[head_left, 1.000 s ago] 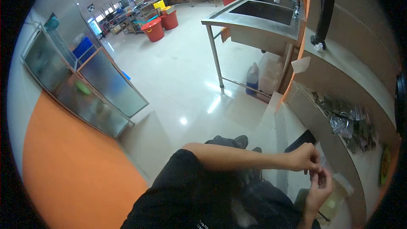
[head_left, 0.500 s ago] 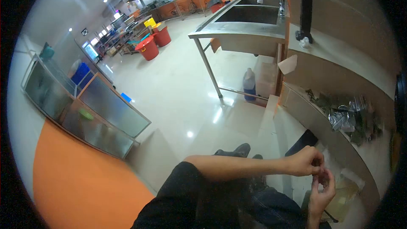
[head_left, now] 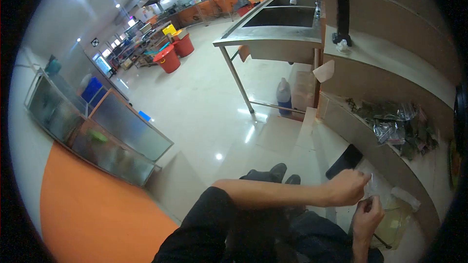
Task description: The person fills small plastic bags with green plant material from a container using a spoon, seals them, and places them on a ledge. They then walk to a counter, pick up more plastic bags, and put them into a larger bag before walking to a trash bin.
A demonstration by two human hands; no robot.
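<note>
My left hand [head_left: 347,188] reaches across from the left with its fingers curled in a pinch. Just below it, my right hand [head_left: 369,216] is closed too, thumb and fingertips together. Between and behind the fingertips shows a thin clear plastic bag [head_left: 371,183]; its outline is hard to make out. Beneath the hands, to the right, sits a yellowish see-through container [head_left: 397,219] with crumpled clear plastic [head_left: 405,198] by its rim. A dark, flat-looking object [head_left: 344,161] lies beyond my left hand. Clear plastic packets [head_left: 390,131] rest among green leaves [head_left: 414,139] on the ledge.
Ahead stands a steel sink table [head_left: 268,34] with a blue-filled jug [head_left: 284,95] under it. Red tubs [head_left: 168,59] sit farther back on the shiny floor. On the left, a framed glass panel [head_left: 129,122] stands out from an orange wall [head_left: 92,195].
My hands have drawn slightly apart: the left has turned knuckles-up, and the right sits a little lower. Clear plastic now shows near the fingertips. The view has shifted slightly.
</note>
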